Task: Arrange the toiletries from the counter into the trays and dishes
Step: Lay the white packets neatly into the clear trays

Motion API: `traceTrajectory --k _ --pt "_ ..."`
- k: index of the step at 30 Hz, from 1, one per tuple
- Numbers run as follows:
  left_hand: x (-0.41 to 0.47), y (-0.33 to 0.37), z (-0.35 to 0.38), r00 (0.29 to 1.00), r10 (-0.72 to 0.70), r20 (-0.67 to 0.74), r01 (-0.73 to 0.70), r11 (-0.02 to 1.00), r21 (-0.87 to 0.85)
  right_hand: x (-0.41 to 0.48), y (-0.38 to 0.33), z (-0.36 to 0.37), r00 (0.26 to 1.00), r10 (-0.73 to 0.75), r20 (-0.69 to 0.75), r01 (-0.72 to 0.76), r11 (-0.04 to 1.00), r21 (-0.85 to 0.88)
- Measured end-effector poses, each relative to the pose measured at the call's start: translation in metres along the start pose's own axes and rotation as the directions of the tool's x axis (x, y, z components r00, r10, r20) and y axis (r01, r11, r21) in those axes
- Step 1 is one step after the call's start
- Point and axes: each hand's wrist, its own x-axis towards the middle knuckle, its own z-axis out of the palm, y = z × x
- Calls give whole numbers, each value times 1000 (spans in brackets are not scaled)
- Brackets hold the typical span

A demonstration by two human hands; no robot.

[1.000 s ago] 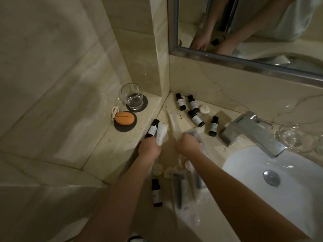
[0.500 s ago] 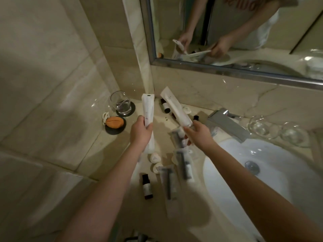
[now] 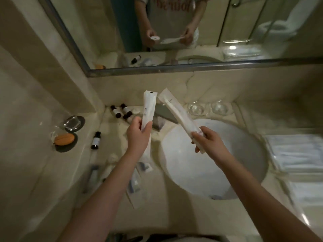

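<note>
1. On the counter [image 3: 153,212], nearest the person at seven o'clock of the washbasin [image 3: 236,163], lie blurred wrapped packets [image 3: 134,182].
2. Beyond them the left hand [image 3: 138,135] grips the lower part of a long white packet [image 3: 148,109], which points to twelve o'clock.
3. The right hand [image 3: 208,140], apart from the left, pinches a second white packet [image 3: 176,112] over the basin. It tilts to eleven o'clock.
4. At nine o'clock of the left hand lies a small dark-capped bottle [image 3: 96,140], with an orange soap [image 3: 63,139] further out.
5. Farthest, three small bottles [image 3: 116,112] cluster at eleven o'clock and two clear glass dishes [image 3: 196,109] sit at one o'clock.
</note>
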Motion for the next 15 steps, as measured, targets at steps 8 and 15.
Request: traceTrajectory --k 8,15 --pt "-50 44 124 958 121 259 -115 993 -36 -58 69 -118 932 109 -347 -59 987 150" --pt "-97 76 215 860 221 459 -224 973 -49 -105 120 -195 816 220 -535 -121 969 214"
